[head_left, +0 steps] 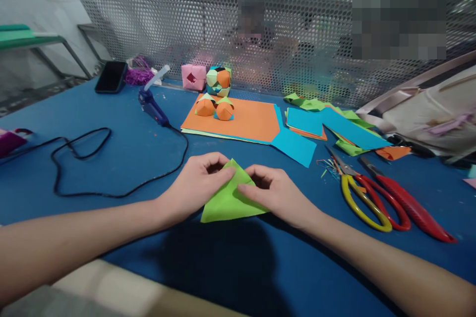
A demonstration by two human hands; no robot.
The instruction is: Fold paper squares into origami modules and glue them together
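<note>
Head view: my left hand (201, 176) and right hand (275, 190) both grasp green paper (226, 204), pinching its upper part, pointed tip facing away from me. Paper sits over blue surface (85, 114), near middle of near edge. Orange sheet (253, 118) beyond, toward far edge. Glue gun (153, 109) left of sheet; phone (110, 77) near far left corner. Scissors (345, 189) lie right of right hand.
</note>
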